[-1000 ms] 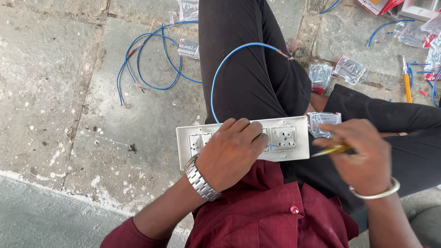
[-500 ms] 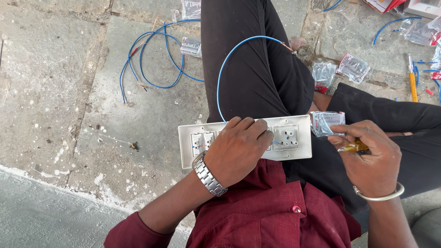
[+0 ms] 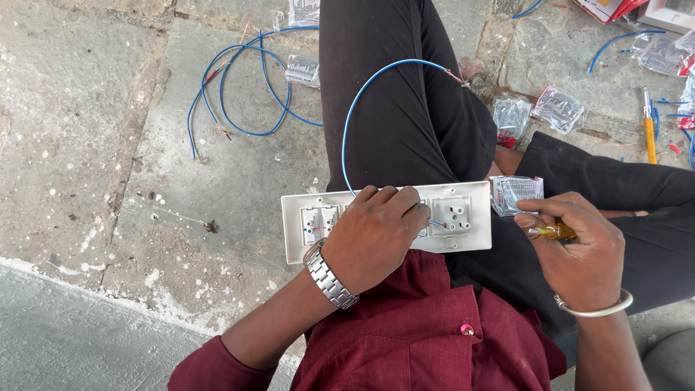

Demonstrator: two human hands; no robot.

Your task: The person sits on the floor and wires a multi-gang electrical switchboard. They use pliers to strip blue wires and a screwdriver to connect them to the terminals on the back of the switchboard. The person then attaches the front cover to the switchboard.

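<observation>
**Inspector:** Two hands are working at one white switch plate (image 3: pixel 463 217), which you are resting flat across your lap, lying lengthwise from nine to three o'clock. Your left hand (image 3: pixel 376 235) is pressing down on the middle of the plate, palm down, fingers curled over its far edge and covering the centre modules.

**Operator:** And what is my right hand showing?

**Inspector:** Your right hand (image 3: pixel 575 246) is sitting just off the plate's three o'clock end, fingers wrapped tight around a screwdriver (image 3: pixel 554 232) with an amber handle. Only a short part of the handle is showing between thumb and forefinger; I cannot tell where the tip is.

**Operator:** What is showing on the plate itself?

**Inspector:** You are leaving a socket module (image 3: pixel 452 215) uncovered at the three o'clock end and a pair of switch modules (image 3: pixel 318 221) at the nine o'clock end. A blue wire (image 3: pixel 362 94) is rising from under your left fingers and arching toward twelve o'clock over your black trouser leg, its bare end pointing toward one o'clock.

**Operator:** Anything around me worth logging?

**Inspector:** You are sitting on a stone floor (image 3: pixel 108 145). A loose coil of blue wire (image 3: pixel 239 87) is lying at ten o'clock, well apart from the plate. A clear packet (image 3: pixel 517 192) is lying just beside the plate's three o'clock end, more clear packets (image 3: pixel 557 108) are lying at one o'clock, and a yellow-handled tool (image 3: pixel 649 134) is lying at two o'clock.
</observation>
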